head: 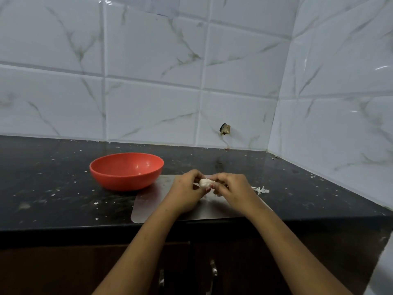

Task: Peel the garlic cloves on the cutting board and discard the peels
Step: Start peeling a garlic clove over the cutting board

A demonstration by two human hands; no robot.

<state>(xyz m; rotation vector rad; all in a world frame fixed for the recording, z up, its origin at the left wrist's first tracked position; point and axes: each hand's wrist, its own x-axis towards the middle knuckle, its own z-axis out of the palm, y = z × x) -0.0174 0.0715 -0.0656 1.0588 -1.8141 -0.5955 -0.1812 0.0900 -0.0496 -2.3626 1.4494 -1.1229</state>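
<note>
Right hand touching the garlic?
Touching. The head view shows the right hand pinching the garlic at its right end, with no gap; the left hand holds the other side.

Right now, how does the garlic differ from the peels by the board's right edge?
The garlic is a rounded lump; the peels are thin shreds. The garlic is held above the board, pinched between the left hand and right hand; the peels lie loose, untouched. Both are whitish.
</note>
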